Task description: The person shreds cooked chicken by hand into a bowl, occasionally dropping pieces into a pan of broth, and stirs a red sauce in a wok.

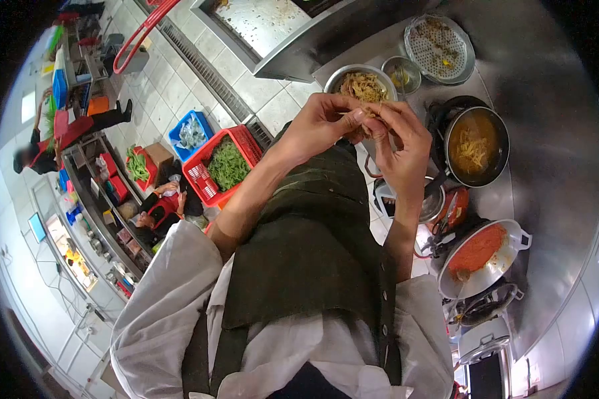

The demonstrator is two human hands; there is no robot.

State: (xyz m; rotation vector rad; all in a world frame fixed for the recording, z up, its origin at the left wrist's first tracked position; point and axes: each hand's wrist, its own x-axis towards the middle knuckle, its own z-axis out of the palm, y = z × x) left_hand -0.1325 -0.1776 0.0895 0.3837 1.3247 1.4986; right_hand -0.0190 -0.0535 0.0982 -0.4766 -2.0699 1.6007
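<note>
- Steel counter (552, 133): broad worktop carrying all the vessels; the person stands at its edge, forearms raised over it.
- Wok of red sauce (479, 256): light-coloured, two-handled, resting on a burner near the person's right elbow.
- Dark pot (476, 146): holds amber broth with pale strands floating in it; just beyond the right hand.
- Perforated tray (439, 48): round, at the far end of the counter, with scraps on it.
- Metal bowl (361, 85): filled with a tangle of tan, shredded strands; it sits directly behind the two hands.
- Small steel cup (401, 73): beside the bowl, contents unclear.
- Left hand (323, 126): fingers curled inward, thumb and forefinger pinched closed on the strand.
- Right hand (402, 149): fingertips meeting those of the left, likewise pinching the same piece.
- Strand (373, 114): a thin wisp held between both hands, just in front of the bowl. It appears light, limp and fibrous, likely to tear along its grain and possibly damp or clingy. A fingertip pinch near each end, with gentle pull, would seem the suitable hold; a firm squeeze would probably crush it.
</note>
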